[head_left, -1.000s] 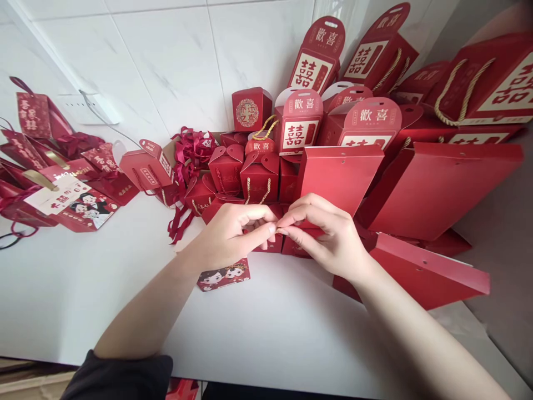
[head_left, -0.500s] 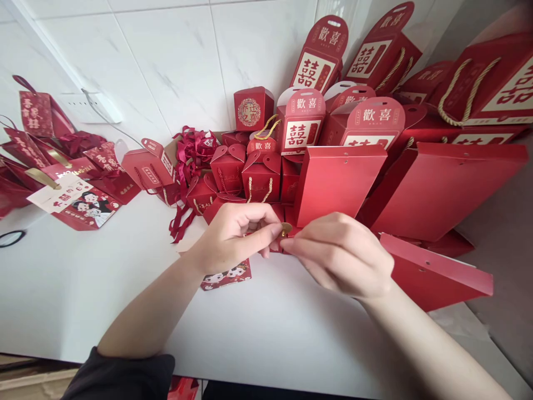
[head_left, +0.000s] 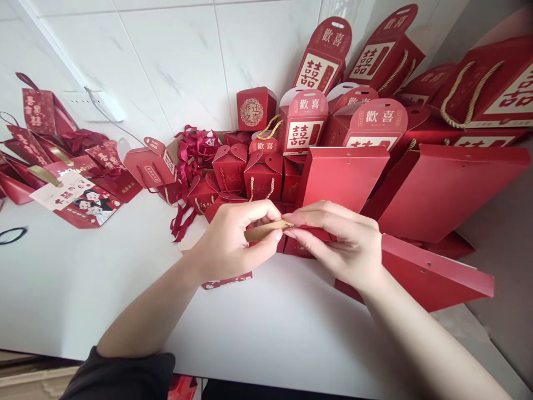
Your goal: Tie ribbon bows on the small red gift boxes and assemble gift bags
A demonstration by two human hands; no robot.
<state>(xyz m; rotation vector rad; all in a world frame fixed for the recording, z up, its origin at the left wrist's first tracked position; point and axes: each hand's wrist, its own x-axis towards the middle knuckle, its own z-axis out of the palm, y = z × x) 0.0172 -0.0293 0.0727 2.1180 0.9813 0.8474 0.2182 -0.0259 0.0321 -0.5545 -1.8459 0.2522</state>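
Note:
Between my two hands is a short gold ribbon [head_left: 263, 230], folded or looped, above the table in front of the red boxes. My left hand [head_left: 237, 239] pinches it between thumb and fingers, with its longer part running back toward the palm. The fingertips of my right hand [head_left: 337, 239] close on the ribbon's right end, touching the left fingertips. Below my left hand a red card box with cartoon figures [head_left: 227, 281] lies on the table, mostly hidden by hand and forearm.
Small red gift boxes [head_left: 264, 175] crowd the middle, beside tangled dark red ribbons [head_left: 195, 150]. Tall red boxes [head_left: 345, 175] stand at right, larger ones with rope handles behind. At left lies a cartoon couple box [head_left: 94, 205] with a gold ribbon, near a black ring [head_left: 12, 235].
My hands have come together. The gold ribbon shows as a longer strip in my left hand, and my right fingers have turned to pinch its end.

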